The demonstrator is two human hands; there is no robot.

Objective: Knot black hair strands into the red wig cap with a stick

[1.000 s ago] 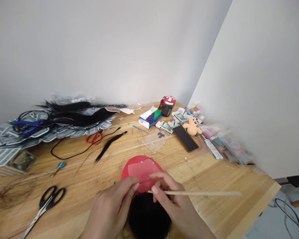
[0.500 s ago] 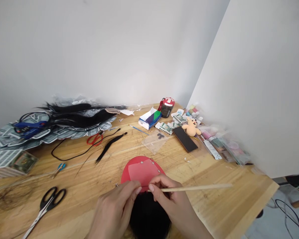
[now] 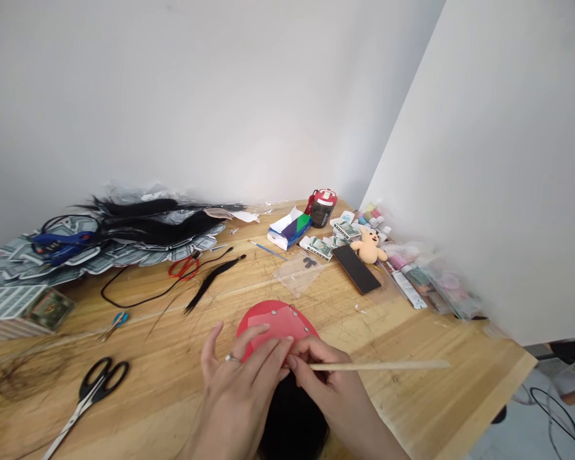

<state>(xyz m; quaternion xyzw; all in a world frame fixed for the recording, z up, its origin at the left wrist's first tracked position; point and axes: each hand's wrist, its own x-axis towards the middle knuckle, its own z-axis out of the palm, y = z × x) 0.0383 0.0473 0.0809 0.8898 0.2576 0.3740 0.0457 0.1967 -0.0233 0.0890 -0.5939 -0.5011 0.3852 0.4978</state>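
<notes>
Wall (image 3: 172, 115): we see bright, diffuse light, palest up and left of the phone (image 3: 357, 269).
Desk (image 3: 412, 338): we find faint, soft shadows.
Black hair (image 3: 293, 425): we lose its strands in darkness below the phone.
Packets (image 3: 448, 284): we get haze, right of the phone.
Card box (image 3: 26, 311): we see wide-angle stretch, far left.

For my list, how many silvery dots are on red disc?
3: first dot far on the disc, second dot right of it, third dot nearer the right hand. Others may be hidden.

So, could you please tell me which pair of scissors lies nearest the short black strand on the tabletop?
The red-handled pair, just left of the short black strand; the blue-handled pair and black-handled pair both lie farther from it.
</notes>
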